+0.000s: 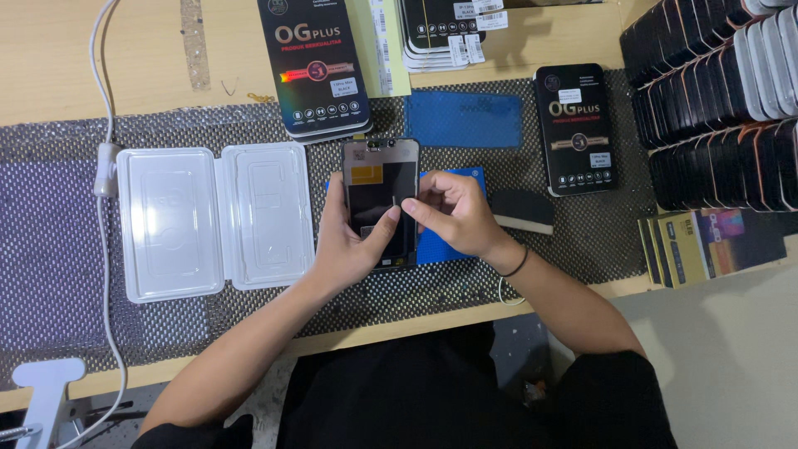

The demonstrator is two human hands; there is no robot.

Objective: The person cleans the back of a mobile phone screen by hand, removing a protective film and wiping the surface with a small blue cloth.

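Both forearms come up from the near edge of the bench to the phone screen panel (381, 199), held just above the black mesh mat (75, 133), back side up, notch end away from me. Left hand (349, 237) cradles its left edge, thumb laid across the lower back face. Right hand (453, 212) is pinched narrow, thumb and forefinger tips closed on something small at the panel's right-centre; whether a film tab or a flex strip I cannot tell.

Handling judgement: thin, light, stiff glass assembly, probably brittle at the corners and slippery on its faces. Best gripped by the long edges, no pressure mid-panel, no bending.

Under the panel lies a blue sheet (445, 241); a second blue sheet (464, 119) lies further back. Open clear plastic clamshell tray (214, 220) to the left, a white cable (106, 158) beyond it. Black boxed units: one behind (316, 66), one right (575, 129). Dark foam block (522, 210) just right of my wrist. Stacked boxes (715, 100) far right.
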